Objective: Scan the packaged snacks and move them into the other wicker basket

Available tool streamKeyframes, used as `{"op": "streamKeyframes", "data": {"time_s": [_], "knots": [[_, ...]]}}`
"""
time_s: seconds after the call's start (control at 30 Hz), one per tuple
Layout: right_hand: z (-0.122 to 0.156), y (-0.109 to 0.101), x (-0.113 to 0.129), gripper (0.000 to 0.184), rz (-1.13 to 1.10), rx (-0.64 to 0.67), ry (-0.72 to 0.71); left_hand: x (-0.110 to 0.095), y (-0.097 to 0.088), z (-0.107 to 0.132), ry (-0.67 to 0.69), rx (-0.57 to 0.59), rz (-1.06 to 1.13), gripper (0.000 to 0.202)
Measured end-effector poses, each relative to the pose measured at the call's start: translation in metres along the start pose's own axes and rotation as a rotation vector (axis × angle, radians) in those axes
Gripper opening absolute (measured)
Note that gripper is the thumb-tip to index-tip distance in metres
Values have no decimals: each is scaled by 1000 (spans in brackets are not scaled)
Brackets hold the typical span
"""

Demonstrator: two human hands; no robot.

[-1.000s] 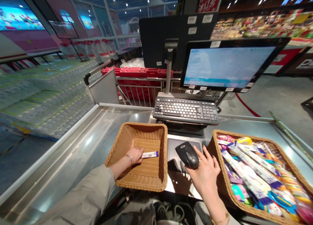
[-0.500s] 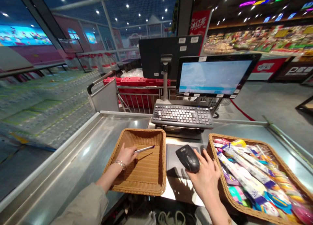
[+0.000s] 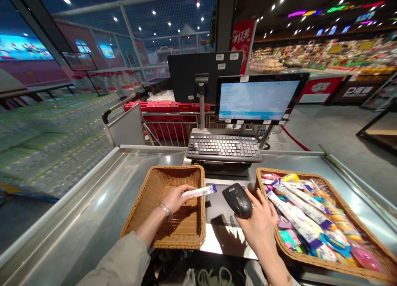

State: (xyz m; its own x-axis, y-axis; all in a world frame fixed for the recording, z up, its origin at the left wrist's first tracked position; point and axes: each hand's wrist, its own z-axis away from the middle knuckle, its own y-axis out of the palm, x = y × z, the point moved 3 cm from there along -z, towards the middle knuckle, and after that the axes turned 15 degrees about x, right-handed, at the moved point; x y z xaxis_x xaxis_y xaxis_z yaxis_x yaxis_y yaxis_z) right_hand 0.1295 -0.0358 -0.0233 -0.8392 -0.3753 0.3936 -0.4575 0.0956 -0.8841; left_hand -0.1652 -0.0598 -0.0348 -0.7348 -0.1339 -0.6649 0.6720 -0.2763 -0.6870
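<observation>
Above the left wicker basket (image 3: 203,219), my left hand (image 3: 175,200) pinches one end of a slim white packet with purple ends (image 3: 200,191). The packet's far end points right, toward the scanner. My right hand (image 3: 259,219) has its fingers around a black handheld barcode scanner (image 3: 238,200), held over the counter between the two baskets. Several similar long white packets (image 3: 293,215) lie on top of colourful packaged items in the right wicker basket (image 3: 310,263). No goods show inside the left basket.
Behind the baskets stand a black keyboard (image 3: 225,147) and a lit screen (image 3: 257,99), with a second monitor (image 3: 204,81) seen from behind. The metal counter (image 3: 102,195) has a raised edge. A red trolley (image 3: 170,120) stands beyond it.
My left hand has lifted the packet and moved it right, turning its broad printed side into view. The scanner stays nearly where it was. The whole view has shifted slightly.
</observation>
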Motion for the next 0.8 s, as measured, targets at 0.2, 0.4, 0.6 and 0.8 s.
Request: {"op": "streamKeyframes", "data": {"time_s": [0.2, 0.4, 0.6, 0.8], "knots": [[5, -4, -5, 21, 12, 1, 21, 0, 3, -8, 37, -47, -305, 38], [9, -6, -6, 18, 7, 4, 27, -3, 7, -9, -8, -38, -567, 34], [9, -6, -6, 18, 0, -4, 23, -20, 9, -6, 31, -143, -700, 24], [10, -10, -6, 21, 24, -46, 20, -44, 6, -7, 103, -280, -786, 23]]}}
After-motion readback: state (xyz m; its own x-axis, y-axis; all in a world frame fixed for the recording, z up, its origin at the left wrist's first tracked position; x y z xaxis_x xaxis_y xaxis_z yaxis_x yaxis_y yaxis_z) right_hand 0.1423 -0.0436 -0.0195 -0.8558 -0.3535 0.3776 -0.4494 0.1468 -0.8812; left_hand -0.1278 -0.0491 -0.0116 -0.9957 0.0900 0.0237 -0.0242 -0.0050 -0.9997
